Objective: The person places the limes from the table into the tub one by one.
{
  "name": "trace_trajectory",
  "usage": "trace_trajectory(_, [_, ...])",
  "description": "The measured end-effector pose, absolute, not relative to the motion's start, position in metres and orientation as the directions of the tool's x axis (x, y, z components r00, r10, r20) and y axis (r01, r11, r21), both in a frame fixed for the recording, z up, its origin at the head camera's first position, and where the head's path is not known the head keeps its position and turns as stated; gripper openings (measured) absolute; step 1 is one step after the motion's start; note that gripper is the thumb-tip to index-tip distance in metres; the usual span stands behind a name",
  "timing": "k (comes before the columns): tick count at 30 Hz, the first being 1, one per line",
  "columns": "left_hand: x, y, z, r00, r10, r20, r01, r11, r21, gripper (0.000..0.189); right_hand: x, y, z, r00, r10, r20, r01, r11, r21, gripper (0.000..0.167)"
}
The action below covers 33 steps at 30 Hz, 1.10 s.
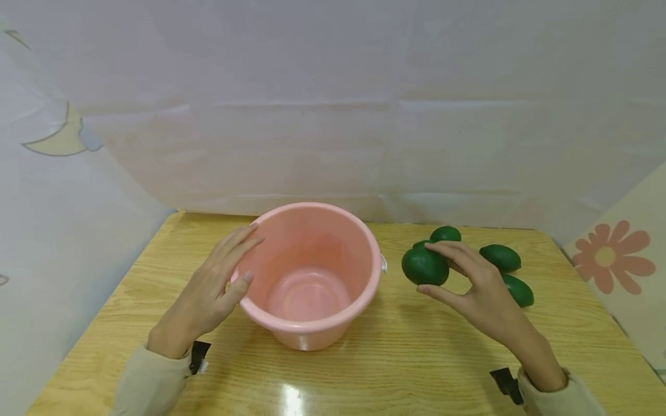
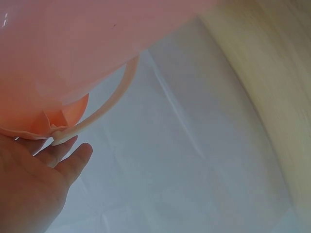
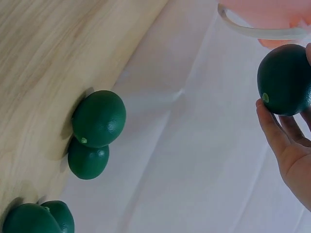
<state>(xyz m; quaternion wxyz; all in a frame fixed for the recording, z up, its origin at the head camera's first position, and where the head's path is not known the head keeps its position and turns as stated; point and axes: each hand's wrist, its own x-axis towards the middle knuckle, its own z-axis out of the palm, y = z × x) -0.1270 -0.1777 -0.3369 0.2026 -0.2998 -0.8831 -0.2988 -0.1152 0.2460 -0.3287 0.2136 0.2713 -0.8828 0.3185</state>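
Right hand [image 1: 481, 286] pinches 1 green fruit [image 1: 425, 268] between thumb and fingertips. Fruit sits left of that hand, right of the bucket [image 1: 307, 327], near its rim but apart, looks lifted off the table [image 1: 411, 370]. So the offset is sideways: bucket mouth faces up, just left of the fruit. Long axis unclear (fingers hide 1 end). Right hand is nearer the fruit; left hand [image 1: 208, 283] rests at the bucket's left rim, fingers fairly straight. 4 spare fruits [image 1: 500, 257]: 2 behind the held one, 2 by the right hand.
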Motion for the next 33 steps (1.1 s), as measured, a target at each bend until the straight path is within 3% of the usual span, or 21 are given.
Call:
trace_trajectory(10, [-0.127, -0.177, -0.337, -0.737, 0.407, 0.54, 0.652, 0.64, 0.407, 0.054, -0.115, 0.232, -0.314, -0.756, -0.321, 0.571, -0.623, 0.621, -0.475, 0.079])
trace_trajectory(22, [-0.127, -0.177, -0.337, -0.738, 0.408, 0.538, 0.653, 0.635, 0.413, 0.055, -0.119, 0.214, -0.297, -0.694, -0.329, 0.64, -0.677, 0.6, -0.426, 0.08])
trace_trajectory(33, [-0.128, -0.177, -0.338, -0.738, 0.41, 0.536, 0.651, 0.639, 0.409, 0.055, -0.122, 0.202, -0.291, -0.698, -0.345, 0.627, -0.687, 0.569, -0.451, 0.075])
